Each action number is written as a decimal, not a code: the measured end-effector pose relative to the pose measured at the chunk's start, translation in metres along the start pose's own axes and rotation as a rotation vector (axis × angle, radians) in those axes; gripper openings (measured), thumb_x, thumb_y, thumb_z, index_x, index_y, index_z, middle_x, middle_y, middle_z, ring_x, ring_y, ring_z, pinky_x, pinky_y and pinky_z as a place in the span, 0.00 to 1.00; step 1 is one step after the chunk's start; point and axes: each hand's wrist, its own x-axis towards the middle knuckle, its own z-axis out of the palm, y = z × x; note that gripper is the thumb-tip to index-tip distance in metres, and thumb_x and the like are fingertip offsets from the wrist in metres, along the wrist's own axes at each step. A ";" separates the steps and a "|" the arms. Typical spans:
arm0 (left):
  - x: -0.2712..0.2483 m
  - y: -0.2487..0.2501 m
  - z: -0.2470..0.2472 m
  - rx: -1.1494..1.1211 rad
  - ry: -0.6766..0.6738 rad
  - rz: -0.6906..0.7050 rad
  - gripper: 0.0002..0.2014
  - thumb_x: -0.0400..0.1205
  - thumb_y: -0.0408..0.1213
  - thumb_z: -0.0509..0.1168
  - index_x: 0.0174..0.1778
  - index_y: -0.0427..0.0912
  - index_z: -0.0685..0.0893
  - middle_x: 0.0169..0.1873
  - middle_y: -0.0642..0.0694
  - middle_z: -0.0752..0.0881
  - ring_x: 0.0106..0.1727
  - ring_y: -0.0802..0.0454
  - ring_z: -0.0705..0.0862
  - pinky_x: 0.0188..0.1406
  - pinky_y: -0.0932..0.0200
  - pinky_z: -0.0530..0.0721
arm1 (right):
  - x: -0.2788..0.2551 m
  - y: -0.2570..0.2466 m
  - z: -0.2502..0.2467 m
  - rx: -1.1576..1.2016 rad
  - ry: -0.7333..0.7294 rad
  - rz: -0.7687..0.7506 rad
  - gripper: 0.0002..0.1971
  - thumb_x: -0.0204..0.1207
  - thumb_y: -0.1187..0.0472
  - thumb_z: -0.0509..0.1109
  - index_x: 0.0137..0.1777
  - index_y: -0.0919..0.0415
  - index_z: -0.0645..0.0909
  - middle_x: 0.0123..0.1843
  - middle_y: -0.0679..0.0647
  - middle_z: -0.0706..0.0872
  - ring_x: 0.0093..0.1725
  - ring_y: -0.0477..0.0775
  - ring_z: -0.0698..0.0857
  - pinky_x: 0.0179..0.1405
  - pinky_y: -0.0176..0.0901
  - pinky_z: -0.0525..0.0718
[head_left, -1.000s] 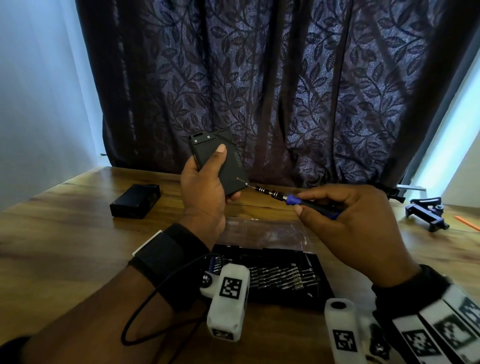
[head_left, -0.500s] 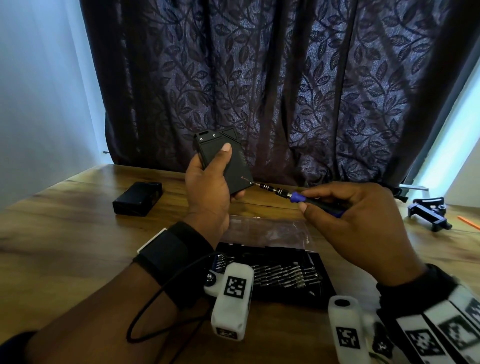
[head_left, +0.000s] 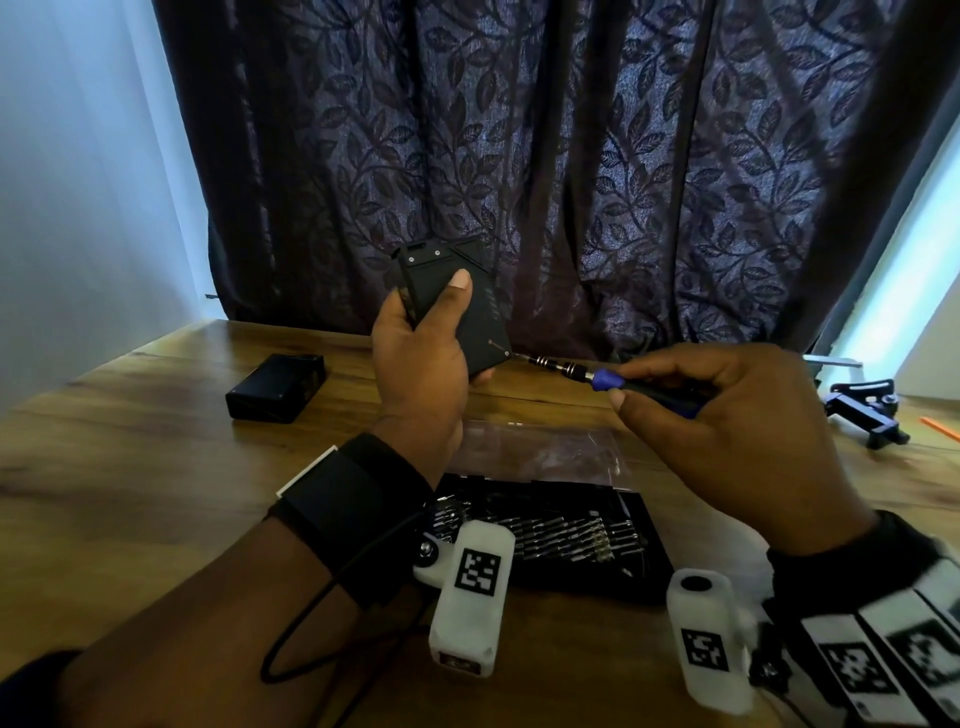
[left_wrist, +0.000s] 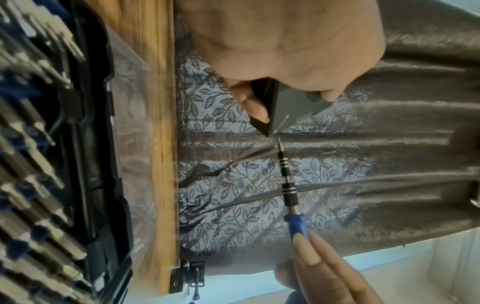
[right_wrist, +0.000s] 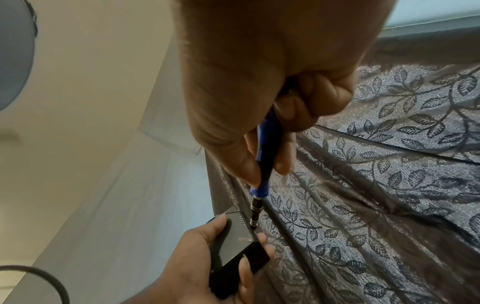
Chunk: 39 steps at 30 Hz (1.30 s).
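Far left we see a small black box lying on the desk. The left hand grips a black device case upright above the desk, thumb across its face. We note the precision screwdriver tip at the case's lower right corner screw. The right hand pinches its blue handle. The bit set tray lies below both hands, a blue clamp far right.

A dark leaf-patterned curtain hangs behind the wooden table.

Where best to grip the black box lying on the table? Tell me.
Likely its two long sides, from above: the black box lies flat on the table with nothing against it, so fingers can span its narrow width.
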 end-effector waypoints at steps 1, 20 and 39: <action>0.000 0.001 0.000 -0.011 0.006 -0.007 0.16 0.85 0.45 0.73 0.64 0.41 0.84 0.51 0.36 0.92 0.41 0.43 0.91 0.20 0.58 0.82 | 0.000 0.000 0.000 -0.003 -0.003 0.007 0.10 0.72 0.58 0.82 0.48 0.39 0.91 0.37 0.34 0.91 0.37 0.35 0.89 0.35 0.23 0.82; -0.001 0.000 0.001 -0.021 -0.004 -0.032 0.14 0.85 0.46 0.72 0.62 0.42 0.85 0.48 0.40 0.92 0.41 0.42 0.91 0.19 0.59 0.81 | 0.000 -0.003 0.000 0.001 -0.010 0.019 0.10 0.72 0.54 0.82 0.48 0.37 0.90 0.38 0.33 0.91 0.38 0.35 0.90 0.35 0.25 0.84; 0.001 -0.004 -0.001 -0.024 -0.008 -0.040 0.15 0.85 0.45 0.72 0.63 0.42 0.85 0.47 0.40 0.92 0.42 0.40 0.90 0.19 0.59 0.81 | 0.001 -0.003 0.000 -0.013 -0.027 0.009 0.15 0.72 0.56 0.83 0.46 0.31 0.87 0.36 0.35 0.91 0.35 0.36 0.89 0.34 0.26 0.84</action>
